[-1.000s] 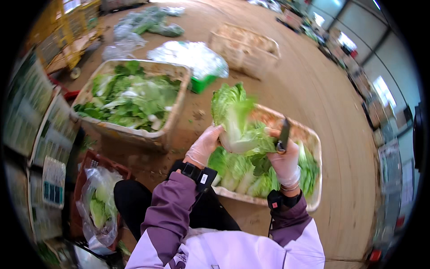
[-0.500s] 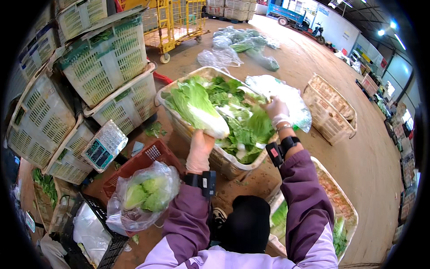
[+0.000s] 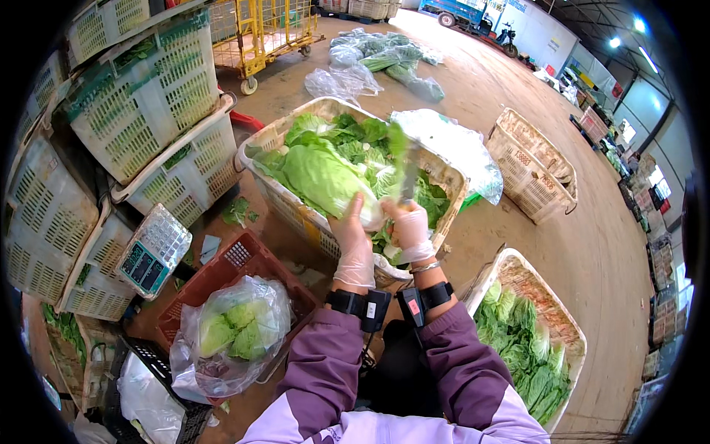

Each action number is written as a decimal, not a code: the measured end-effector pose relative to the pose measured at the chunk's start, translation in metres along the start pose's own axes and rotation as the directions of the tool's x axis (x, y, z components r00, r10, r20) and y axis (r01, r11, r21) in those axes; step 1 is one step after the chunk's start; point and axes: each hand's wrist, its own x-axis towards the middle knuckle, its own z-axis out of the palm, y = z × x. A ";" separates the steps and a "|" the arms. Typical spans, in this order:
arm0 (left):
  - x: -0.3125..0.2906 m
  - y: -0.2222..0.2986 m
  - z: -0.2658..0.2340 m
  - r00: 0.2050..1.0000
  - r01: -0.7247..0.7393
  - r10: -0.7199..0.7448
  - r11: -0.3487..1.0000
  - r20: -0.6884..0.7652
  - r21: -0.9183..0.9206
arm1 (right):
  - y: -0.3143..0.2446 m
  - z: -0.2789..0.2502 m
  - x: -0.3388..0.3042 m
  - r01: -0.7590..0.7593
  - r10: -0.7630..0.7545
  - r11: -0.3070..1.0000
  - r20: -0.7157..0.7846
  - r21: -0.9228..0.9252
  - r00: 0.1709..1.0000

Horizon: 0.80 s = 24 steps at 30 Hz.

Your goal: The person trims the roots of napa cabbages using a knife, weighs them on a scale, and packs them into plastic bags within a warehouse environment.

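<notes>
Head view: a pale green cabbage point(image 3: 318, 176) is held at a slant over a dirty white crate point(image 3: 296, 216), its white base toward the person and its leafy top toward the far left. Whether it also rests on the loose leaves point(image 3: 373, 132) that fill the crate, I cannot tell. The left hand point(image 3: 353, 233), in a thin clear glove, grasps the cabbage near its base, thumb on top. The right hand point(image 3: 410, 228), gloved likewise, is closed around a knife point(image 3: 408, 181) whose blade points up and away, blurred. Its fingers are right beside the cabbage base; contact is hard to make out. A blurred green leaf stands just left of the blade.

Near the right forearm, a second white crate point(image 3: 536, 292) holds a layer of cabbages point(image 3: 518, 348). To the left, a red-brown crate point(image 3: 188, 294) carries a clear plastic bag point(image 3: 274, 296) with a cabbage inside. Behind it, a scale point(image 3: 155, 250) leans before stacked crates point(image 3: 144, 96). Beyond the leaf crate, crumpled plastic point(image 3: 451, 148) lies near a dirty beige crate point(image 3: 532, 166). Farther off, bagged greens point(image 3: 384, 58) lie on the floor point(image 3: 473, 81), near a yellow cart point(image 3: 265, 37).
</notes>
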 end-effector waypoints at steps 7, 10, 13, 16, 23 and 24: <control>0.014 0.006 -0.011 0.872 0.460 -0.380 0.852 0.309 -0.250 | 0.076 -0.061 0.039 -0.143 0.020 0.889 -0.276 -0.435 0.961; 0.015 0.015 -0.019 0.819 0.434 -0.346 0.895 0.457 -0.100 | 0.080 -0.056 0.032 -0.165 0.018 0.859 -0.293 -0.484 0.956; 0.015 0.018 -0.027 0.767 0.363 -0.297 0.932 0.568 -0.003 | 0.018 -0.027 0.002 -0.206 0.205 0.975 0.013 0.086 0.979; 0.016 0.027 -0.025 0.652 0.329 -0.344 0.931 0.675 0.156 | -0.007 -0.032 -0.018 -0.379 0.243 0.884 0.424 0.273 0.872; 0.017 0.038 -0.014 0.671 0.257 -0.401 0.915 0.623 0.311 | -0.011 -0.023 -0.021 0.001 0.002 0.995 -0.032 0.100 0.999; 0.013 0.041 -0.014 0.638 0.316 -0.419 0.907 0.646 0.278 | -0.011 -0.018 -0.020 0.041 -0.039 0.999 -0.069 0.015 0.997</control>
